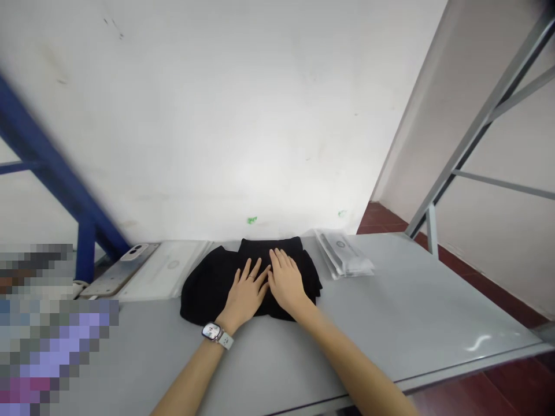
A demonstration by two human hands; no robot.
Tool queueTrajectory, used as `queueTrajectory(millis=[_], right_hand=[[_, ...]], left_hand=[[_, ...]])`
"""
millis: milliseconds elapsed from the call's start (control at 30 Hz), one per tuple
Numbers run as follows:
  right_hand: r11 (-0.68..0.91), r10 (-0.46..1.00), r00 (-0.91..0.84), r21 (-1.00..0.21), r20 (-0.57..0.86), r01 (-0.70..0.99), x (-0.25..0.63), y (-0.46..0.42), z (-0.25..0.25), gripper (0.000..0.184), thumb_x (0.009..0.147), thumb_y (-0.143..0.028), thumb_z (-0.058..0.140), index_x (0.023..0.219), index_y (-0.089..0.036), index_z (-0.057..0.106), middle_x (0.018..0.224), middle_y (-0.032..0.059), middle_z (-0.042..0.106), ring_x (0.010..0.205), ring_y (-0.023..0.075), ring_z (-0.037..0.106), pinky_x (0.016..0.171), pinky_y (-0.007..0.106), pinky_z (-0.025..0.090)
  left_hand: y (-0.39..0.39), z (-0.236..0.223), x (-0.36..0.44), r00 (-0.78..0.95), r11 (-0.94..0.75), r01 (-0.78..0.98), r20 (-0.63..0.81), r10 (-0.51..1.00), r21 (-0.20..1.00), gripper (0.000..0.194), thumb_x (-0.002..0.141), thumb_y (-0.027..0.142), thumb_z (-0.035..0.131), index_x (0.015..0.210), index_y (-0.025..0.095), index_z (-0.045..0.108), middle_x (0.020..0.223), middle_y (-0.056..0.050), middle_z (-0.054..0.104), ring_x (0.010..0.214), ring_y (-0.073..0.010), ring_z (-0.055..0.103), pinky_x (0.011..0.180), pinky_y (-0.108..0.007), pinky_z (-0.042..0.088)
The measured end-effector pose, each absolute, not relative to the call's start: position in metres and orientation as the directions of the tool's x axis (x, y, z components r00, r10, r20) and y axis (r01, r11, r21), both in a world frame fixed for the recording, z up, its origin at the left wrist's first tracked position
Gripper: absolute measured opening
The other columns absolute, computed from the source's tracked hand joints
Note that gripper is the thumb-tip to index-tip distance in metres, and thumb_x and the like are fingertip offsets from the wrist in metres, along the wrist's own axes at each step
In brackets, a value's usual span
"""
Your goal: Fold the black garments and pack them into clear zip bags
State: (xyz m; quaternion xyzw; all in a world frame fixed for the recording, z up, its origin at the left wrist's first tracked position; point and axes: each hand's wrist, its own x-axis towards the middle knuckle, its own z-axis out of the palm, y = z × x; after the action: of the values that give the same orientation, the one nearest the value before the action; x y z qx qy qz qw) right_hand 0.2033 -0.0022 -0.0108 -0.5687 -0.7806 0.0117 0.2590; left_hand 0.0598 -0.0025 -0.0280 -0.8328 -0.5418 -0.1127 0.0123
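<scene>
A black garment (208, 283), partly folded, lies on the grey table (277, 370) against the white wall. Spread flat on the middle of it is my left hand (245, 294), with a ring on one finger and a smartwatch (211, 331) at the wrist. Beside it, my right hand (286, 280) also rests flat on the cloth, fingers stretched out towards the wall. The two hands are close together, with fingertips nearly meeting. Neither hand grips the fabric. What lies under the palms is hidden.
Clear plastic bags (171, 266) lie left of the garment, next to a phone (121, 268). Another stack of plastic bags (344, 254) sits to the right. A blue metal frame (56, 179) rises at left, a grey one (472, 138) at right. The left corner is pixelated.
</scene>
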Motion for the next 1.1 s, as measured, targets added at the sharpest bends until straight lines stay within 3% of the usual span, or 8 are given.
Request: queueTrajectory(millis=[133,233,367,467,567,667,833,1100], right_hand=[[0.191,0.949,-0.081,-0.354,0.303,0.916,0.211,0.001,-0.013,0.042,0.09,-0.028,0.051,0.129,-0.012,0.052,0.115,0.0172,0.062,0.111,0.0325,0.055,0.094,0.048,0.042],[0.198,0.968,-0.083,-0.518,0.238,0.832,0.219,0.005,-0.01,0.028,0.086,-0.021,0.054,0.114,-0.019,0.06,0.1,0.0084,0.068,0.099,0.0261,0.061,0.089,0.041,0.046],[0.326,0.939,-0.087,-0.787,0.332,0.524,0.231,0.01,0.002,0.026,0.083,-0.019,0.052,0.106,-0.023,0.062,0.098,0.0021,0.067,0.092,0.0183,0.063,0.082,0.03,0.05],[0.341,0.937,-0.057,-0.863,0.345,0.373,0.246,0.012,0.012,0.027,0.083,-0.025,0.049,0.107,-0.023,0.062,0.099,0.0026,0.064,0.084,0.0165,0.063,0.072,0.028,0.052],[0.227,0.967,0.03,-0.904,0.254,0.362,0.268,0.015,0.015,0.03,0.082,-0.026,0.049,0.109,-0.022,0.061,0.1,0.0044,0.062,0.079,0.016,0.062,0.059,0.024,0.052],[0.102,0.981,0.096,-0.868,0.169,0.487,0.289,0.017,0.011,0.031,0.079,-0.021,0.051,0.109,-0.021,0.061,0.101,0.005,0.061,0.073,0.0148,0.061,0.055,0.024,0.051],[-0.024,0.994,0.082,-0.563,0.079,0.826,0.305,0.017,0.004,0.031,0.075,-0.013,0.054,0.104,-0.021,0.062,0.088,0.0034,0.064,0.078,0.0181,0.062,0.061,0.025,0.044],[-0.1,0.988,0.146,-0.483,0.058,0.87,0.305,0.015,0.003,0.044,0.075,-0.019,0.056,0.119,-0.016,0.053,0.098,0.0096,0.063,0.083,0.0237,0.061,0.06,0.028,0.04]], left_hand=[[-0.001,-0.029,0.058,0.349,-0.395,0.888,0.215,0.912,0.235,0.049,0.097,0.037,0.033,0.145,0.026,0.037,0.156,-0.006,0.026,0.145,-0.0318,0.016,0.111,-0.058,0.027],[0.003,-0.028,0.055,0.299,-0.383,0.844,0.264,0.917,0.375,0.05,0.098,0.04,0.031,0.146,0.027,0.033,0.157,-0.006,0.025,0.145,-0.0306,0.015,0.111,-0.056,0.028],[0.006,-0.024,0.052,0.18,-0.324,0.785,0.305,0.935,0.529,0.052,0.098,0.043,0.03,0.147,0.027,0.031,0.156,-0.008,0.026,0.144,-0.0288,0.018,0.112,-0.051,0.031],[0.007,-0.021,0.05,0.129,-0.297,0.751,0.31,0.942,0.59,0.052,0.098,0.046,0.03,0.147,0.028,0.032,0.154,-0.009,0.031,0.143,-0.0265,0.025,0.112,-0.048,0.032],[0.007,-0.022,0.05,0.128,-0.292,0.736,0.299,0.946,0.611,0.052,0.097,0.048,0.031,0.146,0.029,0.034,0.153,-0.009,0.034,0.141,-0.0259,0.03,0.112,-0.047,0.033],[0.006,-0.025,0.051,0.156,-0.291,0.753,0.269,0.95,0.591,0.054,0.096,0.05,0.035,0.145,0.029,0.035,0.153,-0.01,0.034,0.141,-0.0278,0.031,0.111,-0.048,0.033],[0.007,-0.033,0.055,0.204,-0.319,0.804,0.27,0.941,0.503,0.055,0.093,0.048,0.041,0.143,0.024,0.04,0.147,-0.011,0.042,0.138,-0.03,0.032,0.11,-0.048,0.033],[0.001,-0.02,0.061,0.124,-0.242,0.896,0.313,0.942,0.373,0.051,0.089,0.046,0.048,0.132,0.018,0.048,0.113,-0.011,0.063,0.104,-0.0293,0.053,0.085,-0.043,0.044]])
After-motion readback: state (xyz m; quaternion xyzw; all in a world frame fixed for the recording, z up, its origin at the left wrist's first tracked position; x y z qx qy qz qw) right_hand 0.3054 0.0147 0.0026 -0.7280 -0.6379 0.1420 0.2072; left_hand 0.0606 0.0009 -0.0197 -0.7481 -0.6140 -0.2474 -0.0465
